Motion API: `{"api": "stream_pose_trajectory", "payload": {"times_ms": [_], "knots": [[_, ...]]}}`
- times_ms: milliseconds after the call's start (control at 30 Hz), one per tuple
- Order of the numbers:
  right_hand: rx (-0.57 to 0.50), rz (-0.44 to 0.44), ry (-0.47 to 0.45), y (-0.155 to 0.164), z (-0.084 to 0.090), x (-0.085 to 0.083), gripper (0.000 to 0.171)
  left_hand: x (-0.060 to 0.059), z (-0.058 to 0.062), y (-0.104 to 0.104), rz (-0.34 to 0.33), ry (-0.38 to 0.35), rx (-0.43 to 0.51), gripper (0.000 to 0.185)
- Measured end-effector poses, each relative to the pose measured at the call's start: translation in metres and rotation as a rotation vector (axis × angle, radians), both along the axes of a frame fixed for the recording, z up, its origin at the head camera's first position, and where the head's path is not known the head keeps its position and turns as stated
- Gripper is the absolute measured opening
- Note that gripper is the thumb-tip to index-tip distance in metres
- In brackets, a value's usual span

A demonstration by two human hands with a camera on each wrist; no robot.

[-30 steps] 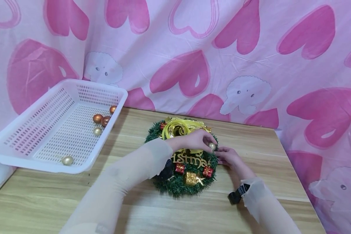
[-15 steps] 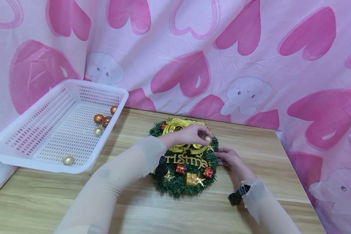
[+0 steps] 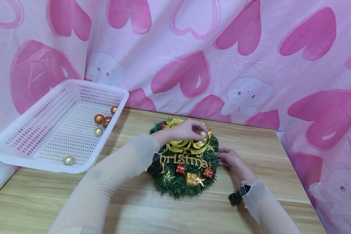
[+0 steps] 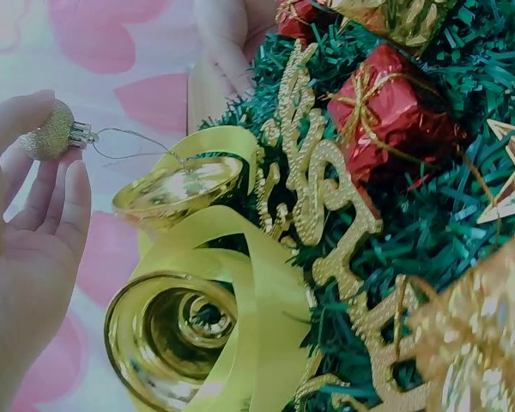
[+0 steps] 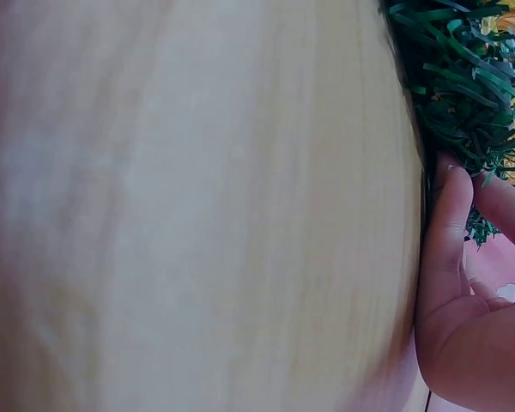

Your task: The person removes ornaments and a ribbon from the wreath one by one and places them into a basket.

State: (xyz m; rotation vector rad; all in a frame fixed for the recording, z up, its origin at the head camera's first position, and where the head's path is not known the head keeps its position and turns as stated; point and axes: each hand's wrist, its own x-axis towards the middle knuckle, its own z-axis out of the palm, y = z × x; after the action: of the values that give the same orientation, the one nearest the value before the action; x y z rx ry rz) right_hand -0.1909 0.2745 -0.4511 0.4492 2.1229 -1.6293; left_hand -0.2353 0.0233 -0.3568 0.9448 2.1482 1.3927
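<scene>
A green Christmas wreath (image 3: 175, 190) lies on the table with gold lettering (image 3: 184, 160), small red and gold gift boxes, stars and gold bells with yellow ribbon (image 4: 266, 335). Over its upper part, my left hand (image 3: 184, 130) pinches a small gold glitter bauble (image 4: 48, 133) between thumb and fingers. A thin string loop (image 4: 124, 156) runs from the bauble's metal cap toward the bells. At the wreath's right edge my right hand (image 3: 229, 157) holds the greenery; in the right wrist view its thumb and finger (image 5: 451, 215) close on the green tinsel.
A white plastic basket (image 3: 103, 148) stands at the left, with several copper and gold baubles (image 3: 98, 119) inside. Behind the wooden table (image 3: 152, 214) hangs a pink curtain (image 3: 175, 58) with hearts. Black wrist cameras sit on both wrists.
My left hand has moved left and a little up with the bauble, from the wreath's right side to over the bells. My right hand has stayed at the edge.
</scene>
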Motion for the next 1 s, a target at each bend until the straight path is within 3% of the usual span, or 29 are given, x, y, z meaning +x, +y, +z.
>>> {"api": "stream_pose_trajectory", "payload": {"times_ms": [300,633,833,1000], "knots": [[-0.009,-0.007,-0.007,0.000,0.000,0.000,0.054,-0.007,0.010,-0.020,0.061,0.041,-0.006,0.036],[-0.015,0.013,-0.001,0.000,0.001,0.000,0.059,-0.010,0.018,-0.046,0.109,0.018,-0.023,0.037],[-0.018,0.002,-0.006,0.000,0.001,0.001,0.055,-0.013,0.021,-0.061,0.149,-0.011,-0.002,0.035],[-0.032,0.003,0.001,0.001,0.003,0.001,0.038,-0.015,0.026,-0.075,0.187,-0.011,0.019,0.035]]}}
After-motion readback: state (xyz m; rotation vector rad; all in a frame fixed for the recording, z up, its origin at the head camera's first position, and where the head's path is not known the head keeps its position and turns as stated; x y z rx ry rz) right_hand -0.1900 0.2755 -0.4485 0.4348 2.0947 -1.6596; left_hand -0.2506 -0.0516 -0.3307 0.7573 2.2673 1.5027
